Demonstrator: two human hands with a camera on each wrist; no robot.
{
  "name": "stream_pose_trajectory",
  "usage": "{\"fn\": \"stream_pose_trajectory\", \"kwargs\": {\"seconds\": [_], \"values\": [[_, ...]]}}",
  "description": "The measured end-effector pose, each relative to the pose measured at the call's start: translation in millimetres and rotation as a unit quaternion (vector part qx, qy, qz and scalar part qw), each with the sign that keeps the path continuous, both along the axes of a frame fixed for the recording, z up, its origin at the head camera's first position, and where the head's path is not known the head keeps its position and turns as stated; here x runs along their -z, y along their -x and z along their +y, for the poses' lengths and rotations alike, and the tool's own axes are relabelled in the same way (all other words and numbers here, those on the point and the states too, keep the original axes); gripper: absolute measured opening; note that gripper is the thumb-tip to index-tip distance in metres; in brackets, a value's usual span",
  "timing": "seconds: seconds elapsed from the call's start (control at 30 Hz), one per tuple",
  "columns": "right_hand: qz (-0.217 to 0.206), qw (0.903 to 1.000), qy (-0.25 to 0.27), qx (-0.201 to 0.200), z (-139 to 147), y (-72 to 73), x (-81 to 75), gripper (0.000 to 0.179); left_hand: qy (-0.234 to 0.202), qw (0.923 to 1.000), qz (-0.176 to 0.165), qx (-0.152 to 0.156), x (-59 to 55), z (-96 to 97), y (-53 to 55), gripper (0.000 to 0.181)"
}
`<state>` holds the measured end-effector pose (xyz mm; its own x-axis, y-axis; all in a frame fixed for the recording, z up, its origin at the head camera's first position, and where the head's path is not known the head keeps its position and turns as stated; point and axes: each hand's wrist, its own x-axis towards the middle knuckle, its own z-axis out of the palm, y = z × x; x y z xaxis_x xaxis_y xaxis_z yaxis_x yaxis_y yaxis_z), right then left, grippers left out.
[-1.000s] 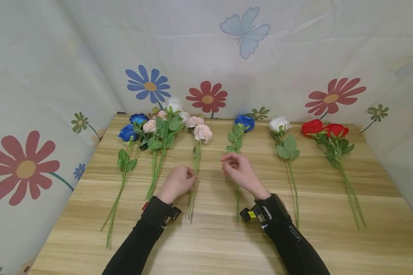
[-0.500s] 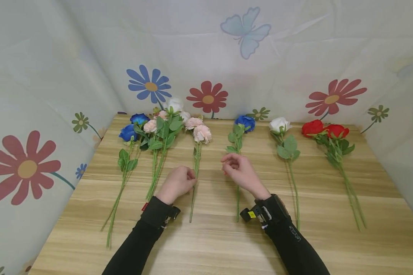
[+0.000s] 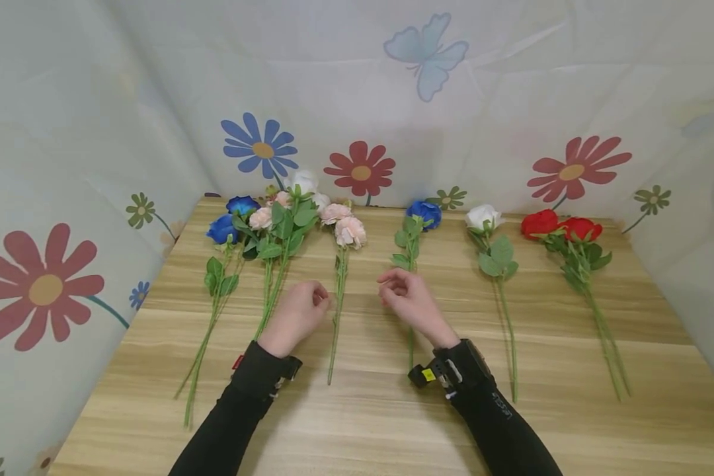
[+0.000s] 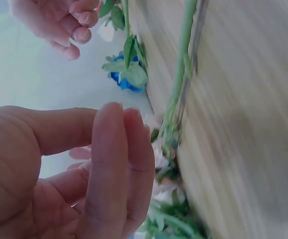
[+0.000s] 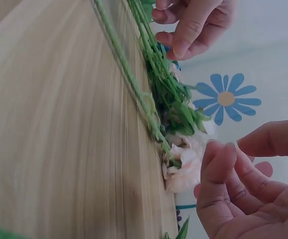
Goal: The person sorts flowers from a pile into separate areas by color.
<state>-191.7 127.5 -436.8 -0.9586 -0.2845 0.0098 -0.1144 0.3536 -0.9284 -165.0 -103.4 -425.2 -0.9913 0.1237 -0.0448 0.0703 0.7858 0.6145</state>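
Head view: left hand (image 3: pixel 297 314) and right hand (image 3: pixel 413 301), loosely curled, empty, flank a slender green stem (image 3: pixel 334 337); pinching mid-stem should spare 2 ruffled pale-pink blooms (image 3: pixel 350 233).

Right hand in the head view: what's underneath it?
Part of the blue rose's stem. Beyond the right hand, its bloom and leaves show; some lower stem shows beside the wrist. The stretch directly beneath is covered.
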Motion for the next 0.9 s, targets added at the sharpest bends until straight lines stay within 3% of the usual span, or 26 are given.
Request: {"fn": "stream_pose_trajectory", "kwargs": {"seconds": [0.17,0.4,0.67,0.9], "values": [[-0.026,0.9991,0.035,0.004,-14,-2.5,-3.6,0.029,0.039,0.9987,0.027,-0.019,-10.0,-16.5,-5.0,0.016],[-0.098,0.9895,0.106,0.001,-34,-4.3,-10.2,0.036,0.090,0.9952,0.020,-0.032,-16.2,-45.5,-15.1,0.019],[-0.135,0.9767,0.166,-0.001,-52,-6.7,-15.7,0.037,0.158,0.9861,0.039,-0.034,-10.1,-72.1,-20.9,0.021],[-0.142,0.9765,0.161,-0.024,-65,-8.6,-14.5,0.035,0.189,0.9810,0.018,-0.040,-5.2,-79.4,-22.9,0.024]]}}
